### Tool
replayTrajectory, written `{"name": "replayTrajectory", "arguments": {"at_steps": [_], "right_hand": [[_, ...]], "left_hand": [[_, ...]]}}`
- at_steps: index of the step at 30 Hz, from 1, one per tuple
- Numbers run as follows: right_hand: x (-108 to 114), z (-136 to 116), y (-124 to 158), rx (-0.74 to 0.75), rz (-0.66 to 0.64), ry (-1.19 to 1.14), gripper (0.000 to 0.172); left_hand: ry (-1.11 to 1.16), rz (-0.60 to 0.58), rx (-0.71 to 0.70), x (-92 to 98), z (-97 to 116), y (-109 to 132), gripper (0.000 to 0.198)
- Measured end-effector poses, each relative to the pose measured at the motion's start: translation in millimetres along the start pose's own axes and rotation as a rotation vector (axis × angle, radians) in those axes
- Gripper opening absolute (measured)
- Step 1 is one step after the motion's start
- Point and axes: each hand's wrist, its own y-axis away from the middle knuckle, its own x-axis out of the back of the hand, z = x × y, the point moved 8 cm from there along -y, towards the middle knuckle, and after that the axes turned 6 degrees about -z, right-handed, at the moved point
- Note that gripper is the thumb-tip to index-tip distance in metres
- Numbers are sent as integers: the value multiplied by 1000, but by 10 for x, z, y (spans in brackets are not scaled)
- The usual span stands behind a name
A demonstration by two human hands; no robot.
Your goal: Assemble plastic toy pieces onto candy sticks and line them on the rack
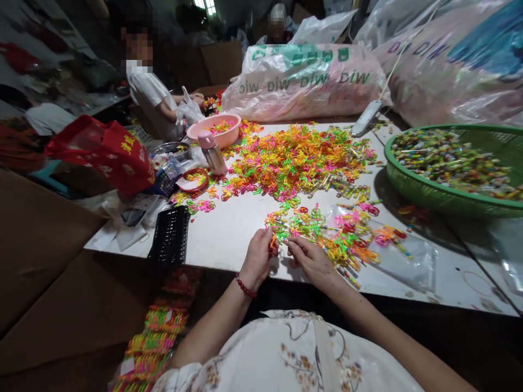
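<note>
Head view is showing the left hand [258, 260] pinching a small orange plastic loop [272, 243] at the white table's [229, 234] near edge, the right hand [311, 261] closing in pinched, its contents unclear, both working beside the neon pieces [327, 235] for easy reach.

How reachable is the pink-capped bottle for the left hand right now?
Probably yes: only bare white table lies between left hand and pink-capped bottle, though the hand pinches an orange piece.
</note>
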Motion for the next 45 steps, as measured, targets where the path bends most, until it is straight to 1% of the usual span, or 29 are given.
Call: {"name": "replayTrajectory", "arguments": {"at_steps": [4,7,16,20,23,27,29,32,34,36,37,39,41,43,44,45], "right_hand": [[-26,92,-43,-25,-2,-154,39],[-40,106,-57,-28,-20,-193,40],[-21,25,-20,35,-64,-117,40],[0,-9,-2,22,-32,-90,36],[24,-111,23,78,-17,2,30],[-13,-344,107,276,-29,275,27],[-62,-406,160,345,-19,392,26],[-130,-422,207,388,-16,481,25],[-94,-402,201,366,-17,502,25],[73,-386,178,318,13,529,25],[212,-380,166,284,43,554,25],[571,-372,145,224,112,620,25],[967,-363,105,204,161,701,25],[1355,-344,13,225,202,815,25],[1554,-322,-58,223,246,888,25],[1754,-277,-151,185,296,971,23]], "left_hand": [[-96,-23,-14,-59,-3,17,38],[-171,-21,-22,-59,-4,9,35],[-401,33,-73,7,18,7,30],[-439,48,-91,27,23,10,31],[-449,49,-73,36,5,6,31],[-488,65,-80,69,-22,-2,30],[-508,85,-97,93,-42,-5,29],[-499,84,-83,89,-107,-21,30],[-473,58,-64,49,-139,-41,34],[-461,19,-64,-3,-130,-67,37],[-459,-1,-69,-21,-113,-81,39],[-461,-22,-65,-5,-82,-112,40],[-478,-7,-41,88,-64,-149,38],[-515,27,-25,214,-50,-185,36],[-528,38,-22,267,-46,-200,35],[-531,43,-24,307,-45,-211,34]]}}
